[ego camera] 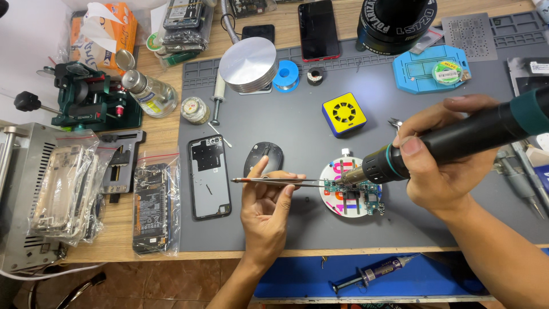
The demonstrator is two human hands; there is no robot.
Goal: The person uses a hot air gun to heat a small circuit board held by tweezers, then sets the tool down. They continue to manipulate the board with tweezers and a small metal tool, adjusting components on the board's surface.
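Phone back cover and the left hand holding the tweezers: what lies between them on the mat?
Head view: a dark computer mouse lies between the phone back cover and the left hand.

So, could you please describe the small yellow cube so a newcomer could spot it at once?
Start at the grey work mat. Above the round white holder sits the yellow cube. Alone nearby, it is bright yellow, with a black ring of slots on top.

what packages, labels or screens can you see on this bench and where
Tissue box: far left corner, orange and white carton.
Phone: top centre, dark screen, red edge.
Glass bottle: lying left of the mat, white label.
Bagged battery: front left, clear plastic bag, black.
Solder reel: on the blue tray, green label.
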